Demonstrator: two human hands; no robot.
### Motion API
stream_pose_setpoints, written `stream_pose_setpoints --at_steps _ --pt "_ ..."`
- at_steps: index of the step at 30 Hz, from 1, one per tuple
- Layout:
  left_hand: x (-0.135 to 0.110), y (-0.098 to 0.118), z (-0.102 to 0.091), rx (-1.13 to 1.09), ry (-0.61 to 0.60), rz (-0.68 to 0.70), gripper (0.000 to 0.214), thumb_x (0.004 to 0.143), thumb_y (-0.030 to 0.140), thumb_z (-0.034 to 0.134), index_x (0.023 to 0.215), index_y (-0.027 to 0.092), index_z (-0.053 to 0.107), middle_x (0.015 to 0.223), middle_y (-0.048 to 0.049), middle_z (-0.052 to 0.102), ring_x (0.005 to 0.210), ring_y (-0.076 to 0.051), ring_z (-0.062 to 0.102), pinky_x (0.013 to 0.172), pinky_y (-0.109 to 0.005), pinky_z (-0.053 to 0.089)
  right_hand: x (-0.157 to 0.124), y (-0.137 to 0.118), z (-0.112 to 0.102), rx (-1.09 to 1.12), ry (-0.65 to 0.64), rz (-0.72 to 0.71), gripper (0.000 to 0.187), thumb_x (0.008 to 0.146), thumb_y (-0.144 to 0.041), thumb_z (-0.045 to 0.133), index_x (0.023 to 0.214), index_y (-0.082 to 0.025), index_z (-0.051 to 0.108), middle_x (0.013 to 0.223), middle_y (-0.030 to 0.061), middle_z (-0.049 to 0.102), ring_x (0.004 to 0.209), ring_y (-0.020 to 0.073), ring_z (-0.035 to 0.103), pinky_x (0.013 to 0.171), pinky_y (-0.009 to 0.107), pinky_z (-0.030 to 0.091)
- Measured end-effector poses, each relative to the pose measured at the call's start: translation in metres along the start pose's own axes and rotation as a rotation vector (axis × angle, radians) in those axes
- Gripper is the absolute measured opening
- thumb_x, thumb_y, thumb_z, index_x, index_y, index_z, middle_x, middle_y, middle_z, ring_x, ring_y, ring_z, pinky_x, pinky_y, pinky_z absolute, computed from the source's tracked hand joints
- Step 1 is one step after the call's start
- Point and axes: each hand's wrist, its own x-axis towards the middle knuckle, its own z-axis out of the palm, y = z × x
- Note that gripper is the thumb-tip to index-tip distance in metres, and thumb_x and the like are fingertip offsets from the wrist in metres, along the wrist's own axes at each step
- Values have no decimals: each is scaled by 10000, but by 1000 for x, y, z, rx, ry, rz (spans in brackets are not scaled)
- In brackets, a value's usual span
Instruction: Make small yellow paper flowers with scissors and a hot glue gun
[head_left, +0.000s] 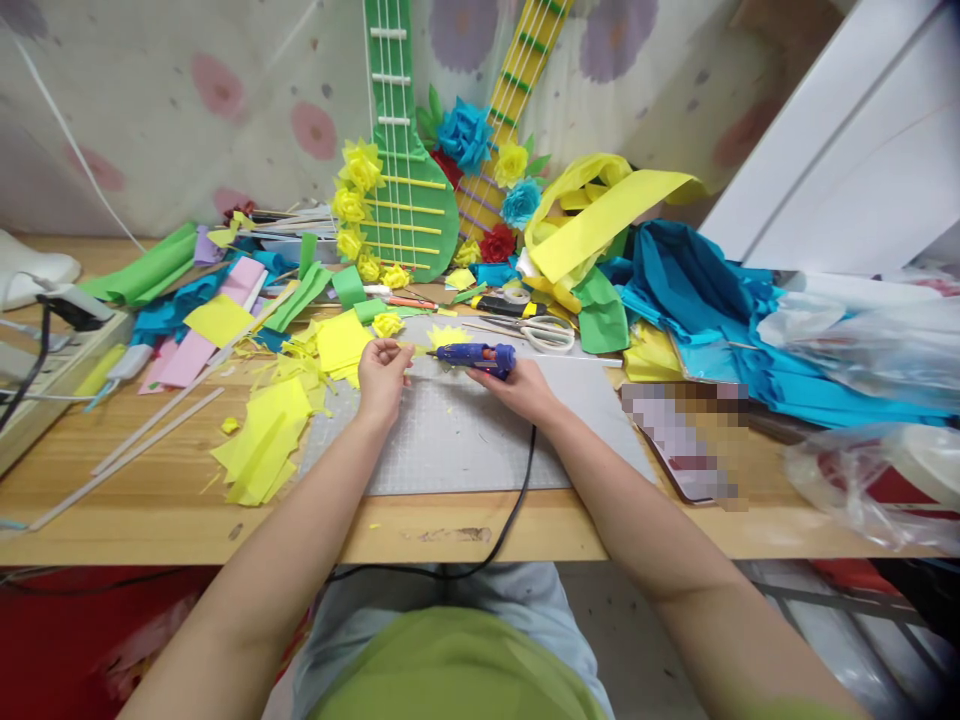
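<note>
My right hand (pixel 519 388) is wrapped round a blue hot glue gun (pixel 474 356), its nozzle pointing left. The gun's black cord (pixel 517 510) hangs down over the table's front edge. Close to the nozzle tip, my left hand (pixel 384 378) has its fingers pinched together; whatever small thing sits between them is hidden. Just behind those fingers shows a yellow paper flower (pixel 388 325), and a yellow paper piece with a jagged edge (pixel 445 336) lies behind the gun. Both hands are above a grey cutting mat (pixel 450 450).
Yellow crepe paper sheets (pixel 262 440) and strips lie left of the mat. Scissors (pixel 547 333) rest behind the gun. Green (pixel 409 210) and yellow (pixel 517 90) paper guitars with flowers lean on the back wall. Blue paper (pixel 697 290) and a phone (pixel 679 440) are at right.
</note>
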Motion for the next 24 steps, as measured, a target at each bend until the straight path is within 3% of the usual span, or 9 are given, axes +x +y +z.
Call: stream_pose_setpoints --at_steps 11,24 --pt "-2 3 0 28 -3 -23 307 574 233 693 762 195 453 610 61 511 510 -73 507 376 -162 313 3 5 3 41 40 -26 438 732 -567 536 826 -159 666 593 -1 551 553 118 457 547 239 376" --pt "-2 3 0 42 22 -23 352 578 236 678 795 209 402 587 79 496 506 -76 510 386 -155 317 0 1 0 30 26 -36 410 723 -560 549 751 -165 658 562 -9 532 530 113 451 512 231 339"
